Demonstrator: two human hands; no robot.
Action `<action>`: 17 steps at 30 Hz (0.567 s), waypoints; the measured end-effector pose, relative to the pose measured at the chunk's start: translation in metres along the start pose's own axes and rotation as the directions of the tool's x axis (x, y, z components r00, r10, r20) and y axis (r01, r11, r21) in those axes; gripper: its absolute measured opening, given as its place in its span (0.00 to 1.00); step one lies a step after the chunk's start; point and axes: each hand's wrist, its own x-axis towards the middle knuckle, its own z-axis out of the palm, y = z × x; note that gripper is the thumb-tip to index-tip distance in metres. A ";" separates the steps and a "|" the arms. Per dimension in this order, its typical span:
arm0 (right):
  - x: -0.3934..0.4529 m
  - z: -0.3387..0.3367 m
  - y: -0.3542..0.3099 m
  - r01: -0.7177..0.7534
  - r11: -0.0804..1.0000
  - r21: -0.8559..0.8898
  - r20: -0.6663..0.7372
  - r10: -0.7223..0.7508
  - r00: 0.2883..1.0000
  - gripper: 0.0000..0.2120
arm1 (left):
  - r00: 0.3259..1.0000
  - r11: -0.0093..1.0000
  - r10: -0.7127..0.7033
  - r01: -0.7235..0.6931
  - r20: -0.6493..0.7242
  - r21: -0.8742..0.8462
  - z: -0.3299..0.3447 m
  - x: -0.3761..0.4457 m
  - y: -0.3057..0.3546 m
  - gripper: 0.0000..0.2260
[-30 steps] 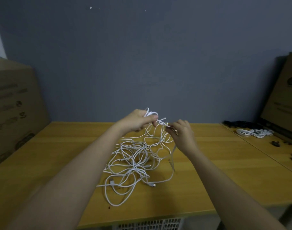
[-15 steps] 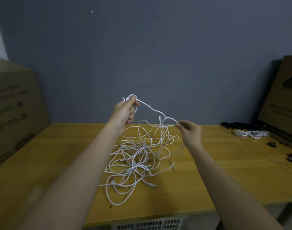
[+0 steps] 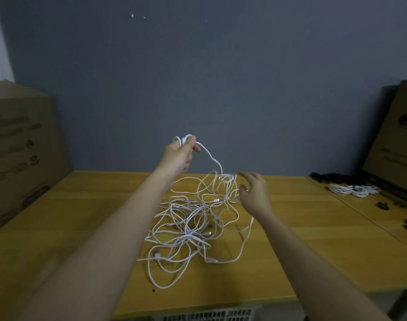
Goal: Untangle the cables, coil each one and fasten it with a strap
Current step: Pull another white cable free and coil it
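Left hand [image 3: 179, 154]: fingers curled round a few loops of white cable [image 3: 211, 158], raised, likely to draw that strand free. Right hand [image 3: 254, 193]: fingers spread, holding nothing, just beside the hanging strand. Tangle [image 3: 188, 225] lay mid-counter [image 3: 302, 239]; nothing from it coiled yet.

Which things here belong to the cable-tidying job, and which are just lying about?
In use: tangle of white cables on the wooden table; left hand gripping a small coil; right hand, open beside the tangle.

Lying about: cardboard boxes; coiled white cables far right; small dark items.
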 end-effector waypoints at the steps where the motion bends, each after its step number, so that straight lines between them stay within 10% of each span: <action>1: -0.001 0.003 -0.012 0.062 0.996 0.070 0.000 -0.062 0.998 0.22 | 1.000 1.000 -0.009 0.009 0.009 0.023 0.006 0.000 -0.001 0.14; 5: -0.002 0.017 -0.052 0.035 0.889 0.456 0.237 -0.160 0.958 0.26 | 0.995 0.999 -0.005 -0.001 0.098 0.054 0.025 -0.002 -0.003 0.15; 8: 0.000 0.029 -0.055 0.011 0.886 0.464 0.275 -0.155 0.949 0.09 | 0.987 0.999 -0.038 0.033 0.155 0.033 0.027 -0.005 0.000 0.15; 11: 0.002 0.031 -0.037 -0.072 0.897 0.437 0.294 -0.067 0.954 0.13 | 0.977 0.997 -0.078 0.077 0.200 0.015 0.017 -0.007 0.003 0.18; 17: 0.045 0.006 -0.053 0.108 0.942 0.319 -0.095 -0.082 0.992 0.16 | 0.912 0.976 -0.186 0.126 0.366 0.180 -0.002 -0.010 0.010 0.20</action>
